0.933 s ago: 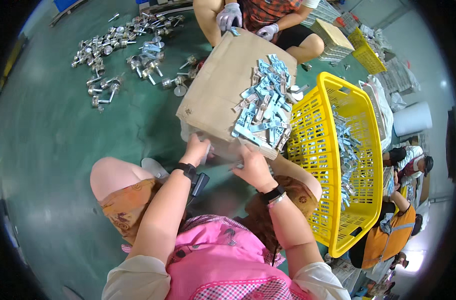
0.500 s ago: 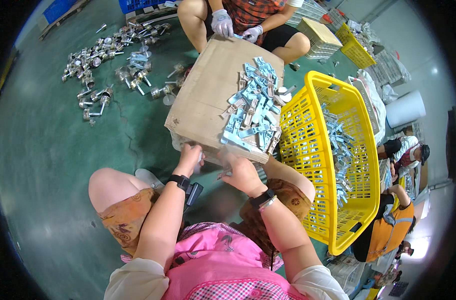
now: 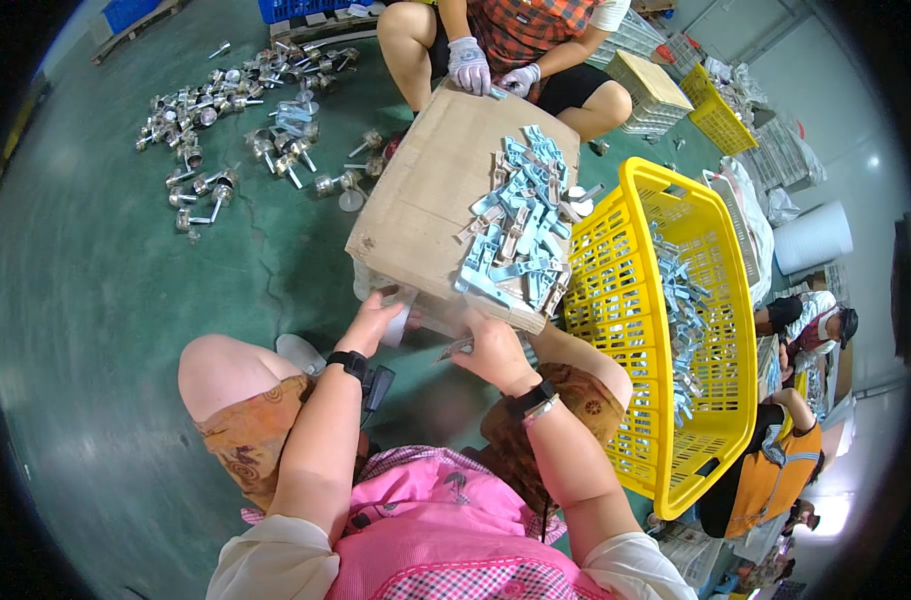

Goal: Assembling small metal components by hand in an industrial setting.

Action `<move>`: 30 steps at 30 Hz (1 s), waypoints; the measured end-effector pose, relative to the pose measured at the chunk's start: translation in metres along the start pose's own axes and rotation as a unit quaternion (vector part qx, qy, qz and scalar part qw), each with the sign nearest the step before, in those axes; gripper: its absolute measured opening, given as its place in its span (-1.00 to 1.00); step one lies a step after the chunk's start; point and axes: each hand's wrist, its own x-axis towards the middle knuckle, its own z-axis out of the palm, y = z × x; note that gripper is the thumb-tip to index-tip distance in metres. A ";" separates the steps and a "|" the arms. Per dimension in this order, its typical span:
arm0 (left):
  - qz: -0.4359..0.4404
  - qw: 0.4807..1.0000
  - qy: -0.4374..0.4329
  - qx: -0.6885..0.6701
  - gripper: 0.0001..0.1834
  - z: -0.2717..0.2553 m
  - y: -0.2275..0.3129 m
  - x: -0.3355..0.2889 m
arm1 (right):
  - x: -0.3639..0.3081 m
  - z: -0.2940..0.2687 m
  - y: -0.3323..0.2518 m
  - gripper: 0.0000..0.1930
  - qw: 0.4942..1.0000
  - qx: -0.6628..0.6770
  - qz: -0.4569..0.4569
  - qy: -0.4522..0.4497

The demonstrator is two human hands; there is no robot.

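Cardboard sheet (image 3: 431,190) tilts toward the yellow basket (image 3: 616,250), blue metal pieces (image 3: 516,235) heaped along its right side. I've got my left hand (image 3: 371,322) and right hand (image 3: 491,348) with fingers closed on its near edge, above the green floor (image 3: 96,330).

metal clips (image 3: 516,235) on cardboard sheet (image 3: 431,195), basket (image 3: 626,250) just right — loose fittings (image 3: 246,120) on floor (image 3: 86,300) far left

Single head-worn fisheye looks steeply down, close over the lap
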 end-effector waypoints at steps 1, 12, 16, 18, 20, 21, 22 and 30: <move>0.000 1.000 0.013 0.027 -0.52 0.001 0.000 0.000 | -0.001 0.001 0.002 -0.70 1.000 -0.004 -0.012 0.007; 0.047 0.976 0.113 0.179 -0.61 0.015 -0.012 0.005 | -0.002 -0.001 -0.003 -0.64 1.000 -0.005 0.008 -0.008; 0.057 0.976 0.116 0.176 -0.60 0.014 -0.013 0.007 | -0.003 0.001 -0.003 -0.66 1.000 -0.001 0.004 -0.001; 0.057 0.967 0.126 0.212 -0.60 0.018 -0.010 0.006 | -0.003 0.004 0.003 -0.67 1.000 -0.005 0.005 -0.001; 0.060 0.966 0.123 0.221 -0.59 0.014 -0.013 0.011 | -0.002 0.005 0.004 -0.69 1.000 -0.007 0.004 -0.003; 0.062 0.963 0.121 0.231 -0.58 0.010 -0.014 0.013 | -0.001 0.004 0.002 -0.70 1.000 -0.004 -0.001 0.000; 0.062 0.963 0.122 0.231 -0.58 0.006 -0.016 0.015 | -0.001 0.004 0.000 -0.71 1.000 -0.002 -0.006 0.004; 0.050 0.971 0.123 0.198 -0.50 0.008 -0.013 0.015 | 0.000 0.000 -0.003 -0.70 1.000 0.005 -0.007 0.009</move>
